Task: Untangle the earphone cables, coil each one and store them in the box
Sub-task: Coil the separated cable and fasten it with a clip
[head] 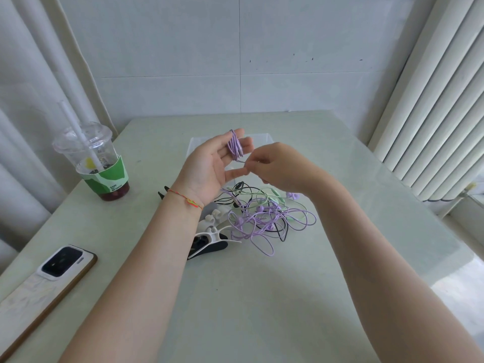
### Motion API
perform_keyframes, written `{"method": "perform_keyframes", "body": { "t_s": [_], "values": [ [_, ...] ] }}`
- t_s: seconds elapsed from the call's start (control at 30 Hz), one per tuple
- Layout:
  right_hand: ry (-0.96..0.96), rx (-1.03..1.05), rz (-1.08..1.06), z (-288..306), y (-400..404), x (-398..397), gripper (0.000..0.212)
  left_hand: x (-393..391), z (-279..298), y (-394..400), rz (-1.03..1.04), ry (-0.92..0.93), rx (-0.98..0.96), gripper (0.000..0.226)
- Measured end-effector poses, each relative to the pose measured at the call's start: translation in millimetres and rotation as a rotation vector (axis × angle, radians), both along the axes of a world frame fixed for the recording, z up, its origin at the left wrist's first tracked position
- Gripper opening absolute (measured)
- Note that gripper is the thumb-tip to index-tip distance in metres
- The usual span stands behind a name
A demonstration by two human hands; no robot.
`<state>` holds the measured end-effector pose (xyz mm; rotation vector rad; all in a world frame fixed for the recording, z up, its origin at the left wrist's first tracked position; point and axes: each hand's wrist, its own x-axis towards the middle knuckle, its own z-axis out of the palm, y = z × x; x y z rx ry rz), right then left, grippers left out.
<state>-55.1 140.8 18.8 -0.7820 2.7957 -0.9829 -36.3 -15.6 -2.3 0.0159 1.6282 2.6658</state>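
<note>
Purple earphone cable (235, 145) lying wound around straight fingers of raised left hand (209, 169), right hand (275, 166) pinching its loose end beside that coil, tangled cables (264, 218) lying below, clear box (262, 141) sitting behind.

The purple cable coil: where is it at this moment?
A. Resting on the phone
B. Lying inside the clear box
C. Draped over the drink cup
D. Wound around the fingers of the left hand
D: the purple cable coil is wrapped around the raised fingers of the left hand, while the right hand pinches its loose end beside it.
</note>
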Motion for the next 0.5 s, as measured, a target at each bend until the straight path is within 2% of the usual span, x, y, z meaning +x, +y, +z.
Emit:
{"method": "perform_keyframes", "body": {
  "t_s": [0.13,0.23,0.5],
  "values": [
    [0.038,-0.017,-0.005,5.0,6.6,-0.6,0.021,0.1,-3.5,5.7,0.031,-0.025,-0.292,0.034],
    [0.045,-0.085,-0.04,9.3,11.1,-1.6,0.015,2.5,-4.6,9.0,-0.051,-0.032,-0.398,0.032],
    [0.13,-0.331,-0.108,8.8,14.2,-8.7,0.006,7.6,-1.6,3.4,-0.27,-0.022,-0.285,0.028]
  ]
}}
